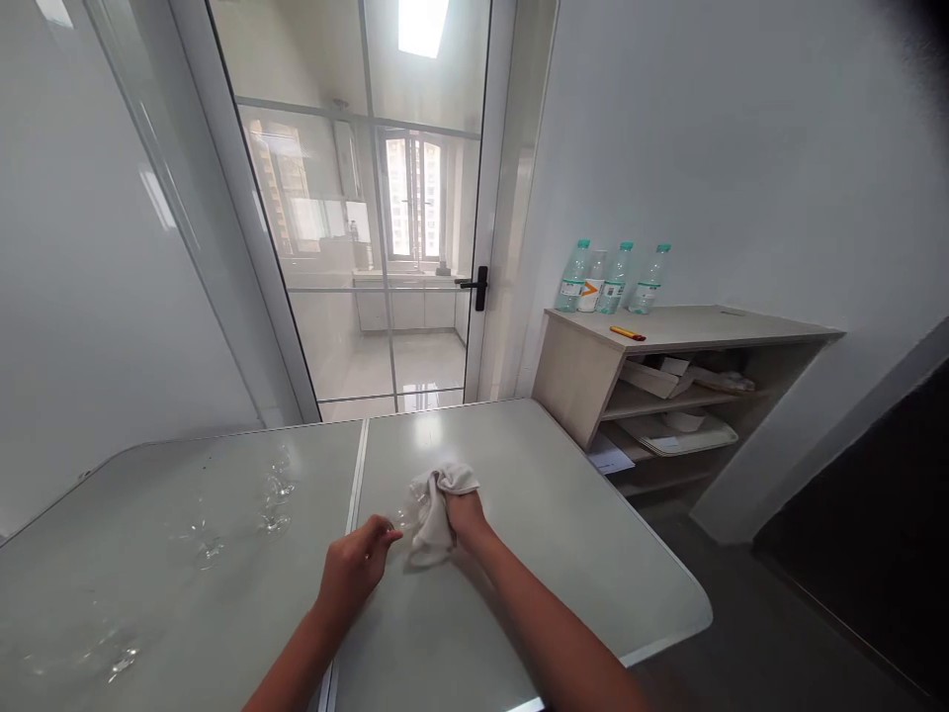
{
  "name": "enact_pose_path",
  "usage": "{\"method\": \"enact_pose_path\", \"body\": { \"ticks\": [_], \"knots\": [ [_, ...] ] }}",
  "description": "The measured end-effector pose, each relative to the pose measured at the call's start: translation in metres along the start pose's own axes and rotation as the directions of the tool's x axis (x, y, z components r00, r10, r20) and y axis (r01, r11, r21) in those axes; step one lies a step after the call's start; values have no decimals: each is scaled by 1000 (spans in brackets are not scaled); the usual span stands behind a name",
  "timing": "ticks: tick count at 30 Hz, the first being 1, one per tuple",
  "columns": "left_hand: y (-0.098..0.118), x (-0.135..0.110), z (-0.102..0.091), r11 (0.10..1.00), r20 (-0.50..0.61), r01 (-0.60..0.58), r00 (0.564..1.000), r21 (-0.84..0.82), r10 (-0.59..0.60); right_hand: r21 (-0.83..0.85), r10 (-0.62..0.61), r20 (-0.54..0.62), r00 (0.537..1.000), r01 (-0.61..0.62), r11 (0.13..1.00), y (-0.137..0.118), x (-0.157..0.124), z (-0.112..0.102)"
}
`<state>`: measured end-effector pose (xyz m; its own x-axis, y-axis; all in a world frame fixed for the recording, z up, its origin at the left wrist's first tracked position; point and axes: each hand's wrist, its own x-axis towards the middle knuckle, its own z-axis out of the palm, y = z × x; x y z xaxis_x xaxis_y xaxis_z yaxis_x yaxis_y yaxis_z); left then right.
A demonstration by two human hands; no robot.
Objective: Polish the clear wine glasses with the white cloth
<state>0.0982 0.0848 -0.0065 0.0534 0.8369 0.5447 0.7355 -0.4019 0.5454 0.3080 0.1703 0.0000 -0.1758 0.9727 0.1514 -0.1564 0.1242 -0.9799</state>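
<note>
On my feed the left hand [356, 564] is low over the pale table [563, 554], its fingers [387, 536] pinched together on a clear glass [401, 516] that I can only faintly make out. The glass sits near the table's centre seam, its far end buried in a white cloth [436, 509]. The right hand [466, 514] is just beside it, fingers curled shut into the cloth, which bunches above the knuckles and hangs down towards the table. To the left, well apart from the hands, I see several stemmed glasses [273, 499] standing on the table. Beyond the table's right corner stands a wooden shelf unit [574, 371] with water bottles [614, 279] on top.
</note>
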Motion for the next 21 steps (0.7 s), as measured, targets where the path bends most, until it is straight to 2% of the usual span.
{"method": "enact_pose_path", "body": {
  "ticks": [3,5,8,10,13,14,16,18,19,21],
  "knots": [
    [5,0,2,976,-62,127,988,-175,-140,95,21,-26,999,-19,995,-4,-2,4],
    [9,1,5,935,-41,180,979,-305,-201,202,61,87,994,-78,976,-7,-9,14],
    [16,3,11,847,46,252,964,-469,-262,338,106,296,949,-208,918,-13,-22,31],
    [20,4,13,718,171,335,940,-610,-294,387,101,365,925,-250,887,-17,-27,36],
    [26,6,15,400,393,488,870,-776,-299,411,61,374,925,-225,884,-23,-30,32],
    [28,7,15,311,430,515,850,-798,-303,399,43,365,930,-197,896,-25,-30,29],
    [30,9,15,217,445,528,830,-821,-335,310,-20,334,942,-90,946,-29,-31,24],
    [30,10,16,210,428,526,821,-824,-378,135,-115,320,941,75,988,-35,-32,22],
    [28,10,17,240,417,530,818,-813,-396,50,-157,321,934,149,988,-39,-34,22],
    [23,9,20,363,370,531,825,-766,-427,-61,-205,358,911,241,969,-48,-36,22]
  ]
}}
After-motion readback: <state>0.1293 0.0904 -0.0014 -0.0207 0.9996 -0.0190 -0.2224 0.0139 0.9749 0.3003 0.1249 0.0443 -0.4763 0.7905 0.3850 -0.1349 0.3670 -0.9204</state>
